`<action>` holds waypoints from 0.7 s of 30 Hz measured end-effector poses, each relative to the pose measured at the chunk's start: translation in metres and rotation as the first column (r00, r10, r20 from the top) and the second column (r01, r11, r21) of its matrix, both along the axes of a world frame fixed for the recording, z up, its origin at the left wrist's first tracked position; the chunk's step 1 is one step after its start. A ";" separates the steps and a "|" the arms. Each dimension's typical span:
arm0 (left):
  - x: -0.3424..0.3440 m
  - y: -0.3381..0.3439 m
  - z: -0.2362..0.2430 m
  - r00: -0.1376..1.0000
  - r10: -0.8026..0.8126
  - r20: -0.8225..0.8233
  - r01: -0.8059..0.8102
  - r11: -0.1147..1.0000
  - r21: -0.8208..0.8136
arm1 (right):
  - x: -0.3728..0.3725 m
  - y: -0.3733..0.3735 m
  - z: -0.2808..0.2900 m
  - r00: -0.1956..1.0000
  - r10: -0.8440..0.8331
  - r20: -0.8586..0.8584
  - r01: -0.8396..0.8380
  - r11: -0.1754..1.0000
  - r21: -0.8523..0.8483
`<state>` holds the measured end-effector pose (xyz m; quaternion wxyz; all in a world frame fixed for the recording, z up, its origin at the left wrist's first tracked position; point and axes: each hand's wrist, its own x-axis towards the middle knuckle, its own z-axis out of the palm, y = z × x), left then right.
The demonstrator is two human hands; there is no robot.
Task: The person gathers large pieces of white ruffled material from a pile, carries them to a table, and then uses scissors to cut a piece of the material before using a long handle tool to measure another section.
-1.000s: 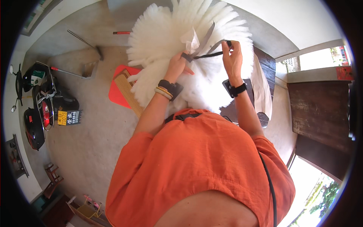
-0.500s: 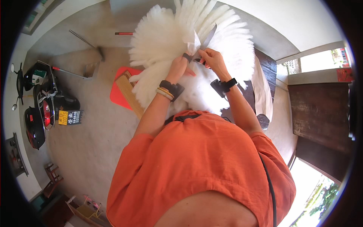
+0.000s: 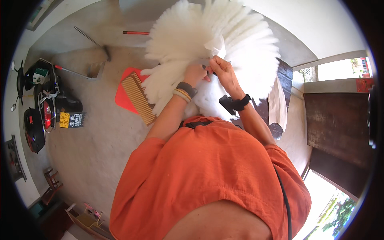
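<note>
A big fan of fluffy white fibre tufts (image 3: 172, 36) spreads out in front of me, its strips radiating from where my hands meet. My left hand (image 3: 195, 75) is closed at the middle of the fluff, fingertips around something small and dark that I cannot make out. Close beside it, my right hand (image 3: 225, 71) is also closed, thumb and fingers pressed together; what they grip is hidden. A pale, thin strip (image 3: 218, 46) sticks up from the fluff just beyond my right fingers. Black bands circle both wrists.
A dark table (image 3: 285, 74) lies under the fluff, with brownish paper (image 3: 277, 106) at its right. On the left are a red stool-like top (image 3: 125, 100) bearing a ribbed wooden board (image 3: 138, 98), a long-handled dustpan (image 3: 95, 71) and a parked scooter (image 3: 50, 100).
Both hands have shifted a little right, and the fluff sits further right in view. The grey strip end that stood up beside the pale one no longer shows.
</note>
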<state>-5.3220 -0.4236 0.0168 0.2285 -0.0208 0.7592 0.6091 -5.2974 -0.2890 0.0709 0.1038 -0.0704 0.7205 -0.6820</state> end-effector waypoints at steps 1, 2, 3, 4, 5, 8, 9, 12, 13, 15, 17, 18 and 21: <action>0.003 0.001 -0.003 1.000 0.008 -0.029 -0.008 1.000 0.014 | 0.004 -0.002 0.006 1.000 0.009 0.002 -0.009 1.000 0.000; 0.003 0.003 -0.004 1.000 0.011 -0.026 -0.011 1.000 0.016 | 0.008 -0.004 0.011 0.999 0.042 0.034 -0.042 0.999 -0.005; 0.003 0.004 -0.006 0.986 0.005 -0.168 0.003 0.999 0.047 | 0.011 -0.004 0.014 0.995 0.076 0.066 -0.075 0.997 -0.011; 0.003 0.005 -0.008 0.952 0.003 -0.307 0.021 0.997 0.076 | 0.011 -0.002 0.013 0.995 0.078 0.069 -0.077 0.997 -0.010; 0.003 0.007 -0.006 0.952 0.001 -0.307 0.024 0.997 0.077 | 0.009 0.003 0.013 0.998 0.056 0.029 -0.056 0.998 -0.007; 0.006 0.014 -0.004 0.986 -0.029 -0.162 0.045 0.994 0.097 | -0.027 0.047 -0.018 0.991 -0.124 0.059 0.134 0.965 -0.227; 0.009 0.012 -0.008 0.998 0.033 -0.061 -0.015 0.961 0.277 | -0.035 0.054 -0.018 0.962 -0.211 0.176 0.258 0.912 -0.318; 0.022 0.019 -0.002 0.989 0.144 -0.018 -0.128 0.927 0.352 | -0.033 0.052 -0.006 0.951 -0.278 0.134 0.306 0.903 -0.301; 0.024 0.022 0.003 0.973 0.209 -0.096 -0.178 0.948 0.264 | -0.036 0.053 -0.015 0.949 -0.283 0.137 0.312 0.901 -0.301; 0.024 0.027 0.011 0.853 0.176 -0.491 -0.182 0.983 0.036 | -0.045 0.059 -0.041 0.984 -0.176 0.020 0.177 0.969 -0.174; 0.019 0.026 0.017 0.609 0.031 -0.793 -0.272 0.947 -0.172 | -0.047 0.063 -0.055 0.984 -0.142 0.103 0.159 0.971 -0.179; 0.014 0.022 0.020 0.625 0.038 -0.780 -0.285 0.941 -0.182 | -0.048 0.062 -0.060 0.982 -0.145 0.125 0.171 0.957 -0.236; -0.002 0.016 0.028 0.728 0.137 -0.672 -0.249 0.966 -0.072 | -0.046 0.053 -0.051 0.989 -0.113 0.099 0.132 0.969 -0.207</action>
